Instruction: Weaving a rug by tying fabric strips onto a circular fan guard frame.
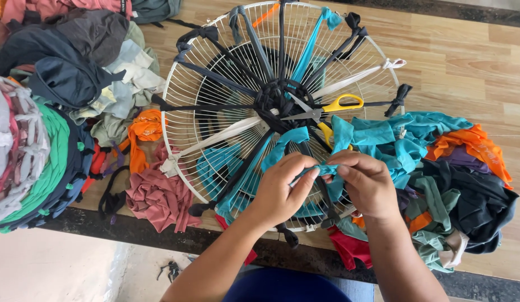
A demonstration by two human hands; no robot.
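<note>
A round white wire fan guard (184, 89) lies flat on the wooden table, with cloth strips tied across it like spokes to a dark woven knot (277, 95) at its centre. My left hand (282, 187) and my right hand (366, 182) meet over the guard's near rim, both pinching the same teal cloth strip (321, 168). That strip runs up toward the centre. Yellow-handled scissors (327, 106) rest on the guard just beyond my hands.
Teal, orange, green and dark scraps (450, 168) are heaped to the right. Piles of clothes and rags (75, 61) fill the left side, with a round woven mat (31, 156) at the far left. A pink rag (159, 196) lies near the table's front edge.
</note>
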